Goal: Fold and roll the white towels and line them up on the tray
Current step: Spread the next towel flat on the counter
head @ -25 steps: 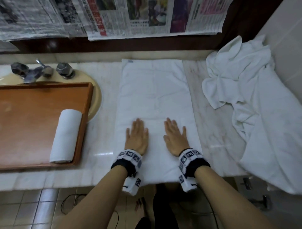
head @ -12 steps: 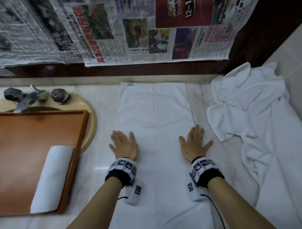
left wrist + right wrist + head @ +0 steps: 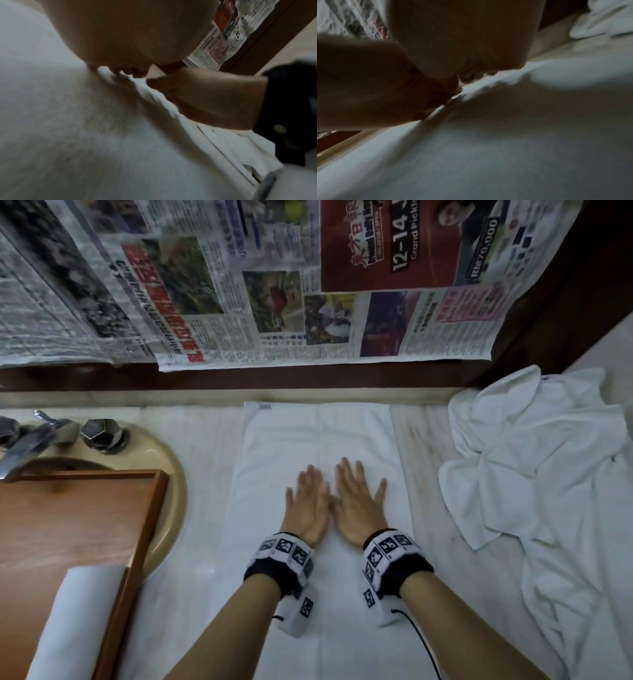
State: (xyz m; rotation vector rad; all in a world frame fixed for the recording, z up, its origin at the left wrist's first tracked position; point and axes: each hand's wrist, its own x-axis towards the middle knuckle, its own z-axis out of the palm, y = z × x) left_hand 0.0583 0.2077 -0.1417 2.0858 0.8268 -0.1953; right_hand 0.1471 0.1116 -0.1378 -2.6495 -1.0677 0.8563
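A white towel lies flat and lengthwise on the marble counter, folded into a long strip. My left hand and right hand press flat on its middle, side by side and almost touching, fingers straight. In the left wrist view my left hand lies on the towel with the right hand beside it. The right wrist view shows my right hand on the towel. One rolled white towel lies on the wooden tray at the left.
A heap of crumpled white towels fills the right end of the counter. The tray rests over a beige sink with a metal tap. Newspaper sheets hang on the back wall.
Both hands slid outward across the towel to its side edges, then came back together at its middle, farther up the towel. The head view tilted upward.
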